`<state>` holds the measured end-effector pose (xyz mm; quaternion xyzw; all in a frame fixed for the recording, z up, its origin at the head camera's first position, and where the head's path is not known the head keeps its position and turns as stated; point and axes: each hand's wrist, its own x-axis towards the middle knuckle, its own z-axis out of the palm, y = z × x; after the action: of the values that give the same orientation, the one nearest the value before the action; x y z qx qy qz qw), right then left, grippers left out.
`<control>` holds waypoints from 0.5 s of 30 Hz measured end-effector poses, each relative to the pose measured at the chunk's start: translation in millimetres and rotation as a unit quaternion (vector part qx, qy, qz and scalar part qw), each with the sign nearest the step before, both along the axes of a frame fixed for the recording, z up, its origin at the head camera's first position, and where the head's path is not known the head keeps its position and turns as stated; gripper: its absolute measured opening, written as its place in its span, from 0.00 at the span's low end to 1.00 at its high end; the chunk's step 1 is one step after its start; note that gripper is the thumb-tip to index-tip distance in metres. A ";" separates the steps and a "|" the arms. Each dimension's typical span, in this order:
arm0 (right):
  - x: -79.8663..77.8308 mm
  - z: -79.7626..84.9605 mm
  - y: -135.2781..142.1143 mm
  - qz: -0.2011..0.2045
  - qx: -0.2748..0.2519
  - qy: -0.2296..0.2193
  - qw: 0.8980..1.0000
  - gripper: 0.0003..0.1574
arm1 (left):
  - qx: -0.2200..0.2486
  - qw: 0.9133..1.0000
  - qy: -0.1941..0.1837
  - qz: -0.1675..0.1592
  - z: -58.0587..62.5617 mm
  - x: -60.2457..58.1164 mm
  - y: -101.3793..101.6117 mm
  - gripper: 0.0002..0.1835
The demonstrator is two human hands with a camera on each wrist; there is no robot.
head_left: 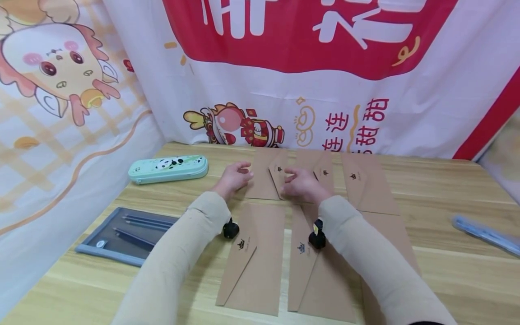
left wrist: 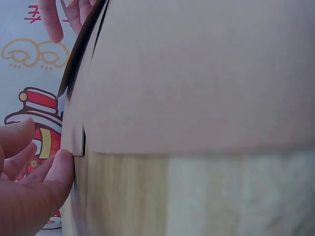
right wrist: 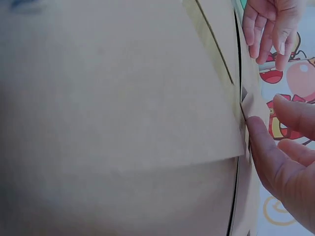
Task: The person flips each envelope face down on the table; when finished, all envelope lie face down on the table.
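Several brown paper envelopes with pointed flaps and small dark crown prints lie in two rows. My left hand [head_left: 237,176] is at the left edge of the back-left envelope [head_left: 262,180], its fingers loosely bent and its thumb apart from them. Over that envelope's flap side is my right hand [head_left: 300,183], fingers spread toward the left, partly covering the back-middle envelope [head_left: 310,158]. Nothing shows between the fingers [left wrist: 61,172] of the left hand or the fingers [right wrist: 266,152] of the right. Nearer me lie a front-left envelope [head_left: 262,266] and a front-middle envelope [head_left: 325,284].
A back-right envelope [head_left: 371,185] lies beside the right forearm, which partly hides another envelope [head_left: 394,234]. Left on the wooden table [head_left: 447,280] are a mint panda pencil case [head_left: 168,169] and a mesh pouch [head_left: 126,232] with pencils. A blue, slim item [head_left: 487,234] lies far right.
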<state>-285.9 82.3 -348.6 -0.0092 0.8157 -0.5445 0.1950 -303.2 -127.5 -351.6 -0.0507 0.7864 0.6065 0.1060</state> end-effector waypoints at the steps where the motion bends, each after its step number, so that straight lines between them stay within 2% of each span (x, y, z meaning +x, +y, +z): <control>1: 0.0 0.3 -0.1 -0.004 -0.004 -0.006 1.000 0.48 | -0.003 1.000 -0.002 -0.002 0.4 0.1 0.6 0.26; 8: -5.3 4.8 1.2 0.006 -0.016 -0.040 0.999 0.48 | 0.020 1.000 -0.007 0.007 0.1 0.9 3.5 0.28; 15: -8.7 9.3 -0.1 0.038 -0.022 -0.055 0.998 0.47 | 0.049 0.997 -0.008 0.052 0.2 1.5 2.4 0.27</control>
<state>-294.6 82.3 -339.3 -0.0139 0.7908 -0.5539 0.2600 -301.7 -125.1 -351.5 -0.0908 0.7513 0.6484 0.0832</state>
